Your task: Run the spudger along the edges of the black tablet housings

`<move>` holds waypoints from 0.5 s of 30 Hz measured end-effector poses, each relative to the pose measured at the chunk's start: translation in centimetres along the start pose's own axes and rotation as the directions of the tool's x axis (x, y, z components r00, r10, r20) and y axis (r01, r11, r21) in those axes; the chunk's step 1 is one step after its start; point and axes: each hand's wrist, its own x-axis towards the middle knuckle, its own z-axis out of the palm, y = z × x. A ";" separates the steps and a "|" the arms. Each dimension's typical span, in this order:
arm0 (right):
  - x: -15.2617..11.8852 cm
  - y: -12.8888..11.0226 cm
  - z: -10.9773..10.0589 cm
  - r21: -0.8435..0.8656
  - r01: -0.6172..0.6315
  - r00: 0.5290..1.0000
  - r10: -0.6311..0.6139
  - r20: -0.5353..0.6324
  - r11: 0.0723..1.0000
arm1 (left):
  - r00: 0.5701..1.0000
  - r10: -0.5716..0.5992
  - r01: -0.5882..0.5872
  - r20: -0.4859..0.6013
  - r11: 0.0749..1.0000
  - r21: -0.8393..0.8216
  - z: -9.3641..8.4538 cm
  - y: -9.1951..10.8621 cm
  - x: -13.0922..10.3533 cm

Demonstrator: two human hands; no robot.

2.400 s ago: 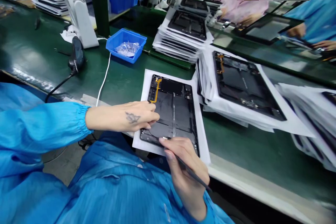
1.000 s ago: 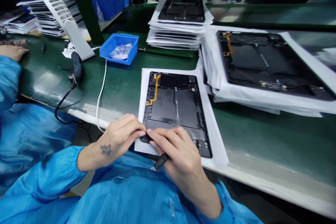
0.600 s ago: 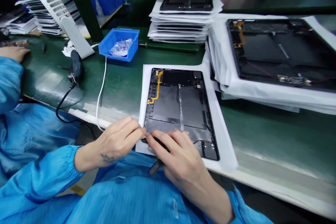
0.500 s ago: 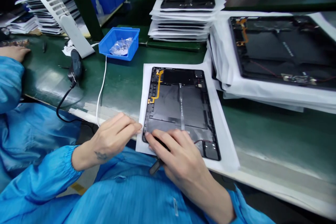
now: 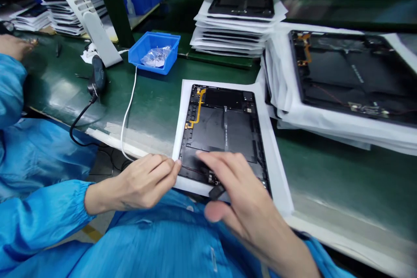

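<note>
A black tablet back cover (image 5: 208, 134), its inside facing up, lies on a sheet of white paper (image 5: 280, 186) in front of me. It bears an orange flex cable (image 5: 199, 110) on its left and a thin grey strip down its middle. My left hand (image 5: 143, 182) has its fingers pinched together at the cover's lower left edge; whatever is in the pinch is too small to make out. Over the lower right part hovers my right hand (image 5: 244, 195), with a short dark tool (image 5: 216, 192) between thumb and fingers. Most of that tool is hidden.
A blue bin (image 5: 154, 54) with clear plastic bags stands behind. To the right and back are stacks of covers (image 5: 233, 45) between paper sheets. A black corded tool (image 5: 97, 76) and a white cable (image 5: 129, 104) lie left. Another person's hand (image 5: 14, 47) rests farther left.
My right hand has lifted from the cover's lower left and moved right with the dark tool, uncovering a thin wire. The left hand stays at the edge, slightly lower. The view has shifted slightly.
</note>
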 end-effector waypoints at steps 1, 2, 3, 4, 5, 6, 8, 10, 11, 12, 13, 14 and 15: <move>0.2 0.2 -0.5 -0.040 -0.006 1.000 0.007 0.012 0.999 | 1.000 0.001 -0.002 0.019 1.000 0.032 -0.1 0.2 -0.1; 0.4 0.3 -1.0 -0.099 0.000 1.000 0.002 0.020 0.995 | 1.000 -0.002 0.000 0.030 0.999 0.049 -0.1 0.4 -0.1; 0.5 0.4 -1.2 -0.158 0.018 1.000 -0.014 0.026 0.987 | 1.000 -0.007 0.005 0.027 0.999 0.045 -0.1 0.4 -0.1; 0.6 0.4 -1.3 -0.207 0.043 0.999 -0.037 0.033 0.977 | 1.000 -0.018 0.018 0.015 1.000 0.013 0.0 0.3 -0.1; 0.7 0.4 -1.3 -0.237 0.067 0.998 -0.059 0.038 0.969 | 0.999 -0.047 0.047 -0.001 0.998 -0.048 0.1 0.1 -0.1; 0.7 0.4 -1.2 -0.244 0.082 0.996 -0.073 0.044 0.966 | 0.996 -0.094 0.091 -0.013 0.988 -0.125 0.2 -0.2 0.0; 0.6 0.3 -0.9 -0.202 0.095 0.994 -0.082 0.070 0.975 | 0.978 -0.209 0.199 -0.007 0.939 -0.280 0.7 -1.0 0.1; 0.5 0.3 -0.7 -0.128 0.091 0.990 -0.076 0.117 0.988 | 0.960 -0.274 0.272 0.049 0.882 -0.386 1.3 -1.7 0.3; 0.4 0.3 -0.6 -0.100 0.090 0.987 -0.075 0.143 0.991 | 0.958 -0.278 0.283 0.076 0.862 -0.421 1.7 -2.0 0.4; 0.4 0.3 -0.5 -0.080 0.096 0.983 -0.082 0.165 0.992 | 0.959 -0.266 0.283 0.101 0.847 -0.449 2.0 -2.3 0.5; 0.4 0.2 -0.5 -0.069 0.103 0.981 -0.089 0.173 0.992 | 0.961 -0.250 0.276 0.119 0.835 -0.475 2.2 -2.4 0.6; 0.3 0.2 -0.4 -0.062 0.110 0.981 -0.099 0.167 0.992 | 0.963 -0.238 0.270 0.129 0.826 -0.495 2.4 -2.5 0.7; 0.3 0.1 -0.3 -0.057 0.113 0.984 -0.104 0.146 0.992 | 0.964 -0.233 0.266 0.129 0.821 -0.506 2.5 -2.5 0.9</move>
